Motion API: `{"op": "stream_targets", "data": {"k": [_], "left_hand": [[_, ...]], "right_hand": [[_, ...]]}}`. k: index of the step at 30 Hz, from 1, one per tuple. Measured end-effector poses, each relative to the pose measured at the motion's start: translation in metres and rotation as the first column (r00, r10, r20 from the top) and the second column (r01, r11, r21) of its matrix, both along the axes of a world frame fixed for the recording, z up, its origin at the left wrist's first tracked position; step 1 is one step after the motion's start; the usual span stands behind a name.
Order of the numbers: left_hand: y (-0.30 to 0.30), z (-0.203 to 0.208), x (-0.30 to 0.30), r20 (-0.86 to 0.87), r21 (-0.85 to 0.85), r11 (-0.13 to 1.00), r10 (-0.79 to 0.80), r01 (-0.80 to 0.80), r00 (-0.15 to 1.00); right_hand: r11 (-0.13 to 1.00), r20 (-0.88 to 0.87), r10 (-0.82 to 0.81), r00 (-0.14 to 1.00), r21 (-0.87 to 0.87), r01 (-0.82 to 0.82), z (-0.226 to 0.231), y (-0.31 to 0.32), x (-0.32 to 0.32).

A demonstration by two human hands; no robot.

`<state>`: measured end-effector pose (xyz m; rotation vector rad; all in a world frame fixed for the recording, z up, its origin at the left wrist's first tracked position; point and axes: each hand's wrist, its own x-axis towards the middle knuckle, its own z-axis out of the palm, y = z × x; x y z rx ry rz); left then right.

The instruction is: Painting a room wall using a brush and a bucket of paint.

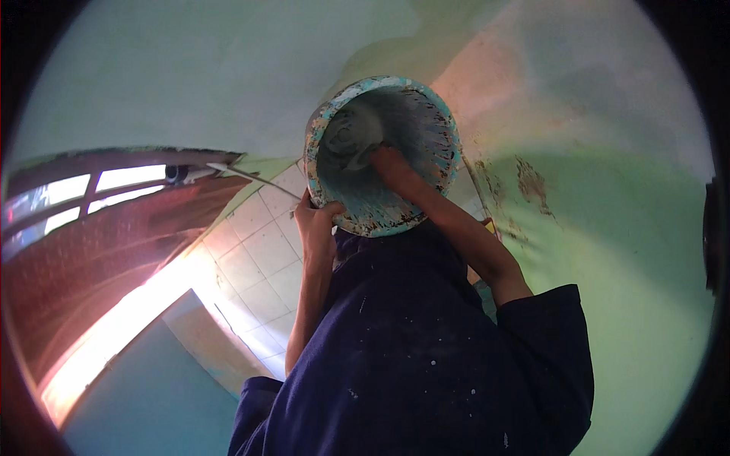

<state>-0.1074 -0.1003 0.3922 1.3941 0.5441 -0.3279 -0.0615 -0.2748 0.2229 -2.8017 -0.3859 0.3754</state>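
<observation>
Clasping the bucket [417, 125], our left hand [315, 219] could slip, tipping it; we can't tell our right hand's [389, 165] grip.

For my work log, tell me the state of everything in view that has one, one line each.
Bucket, open, crusted with patchy turquoise residue
Pale contents, swirled
Left hand, gripping the bucket at its edge
Right hand, inside the bucket, finger pose unclear
Dark blue shirt, flecked with white spots
Green wall, damaged in a brownish patch
</observation>
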Motion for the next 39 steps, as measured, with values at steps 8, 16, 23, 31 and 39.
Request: {"op": "stream_targets", "data": {"k": [8, 16, 23, 31, 39], "left_hand": [[0.003, 0.013, 0.021, 0.039, -0.047, 0.982, -0.183, 0.185, 0.982], [0.003, 0.021, 0.034, 0.107, -0.066, 0.953, -0.287, 0.295, 0.952], [0.000, 0.039, 0.042, 0.146, -0.080, 0.921, -0.367, 0.381, 0.919], [-0.010, 0.062, 0.053, 0.064, -0.102, 0.901, -0.418, 0.422, 0.906], [-0.016, 0.062, 0.068, 0.101, -0.128, 0.799, -0.579, 0.588, 0.809]], "right_hand": [[0.987, 0.122, -0.136, 0.983, 0.106, 0.124, 0.022, -0.011, -0.019], [0.874, -0.017, -0.295, 0.955, 0.400, 0.277, 0.040, -0.031, -0.027], [0.835, -0.001, -0.374, 0.927, 0.436, 0.337, 0.137, -0.053, -0.040], [0.734, 0.273, -0.611, 0.743, 0.546, 0.403, 0.191, -0.036, -0.091], [0.713, 0.241, -0.670, 0.702, 0.472, 0.518, 0.214, -0.037, -0.103]]}}
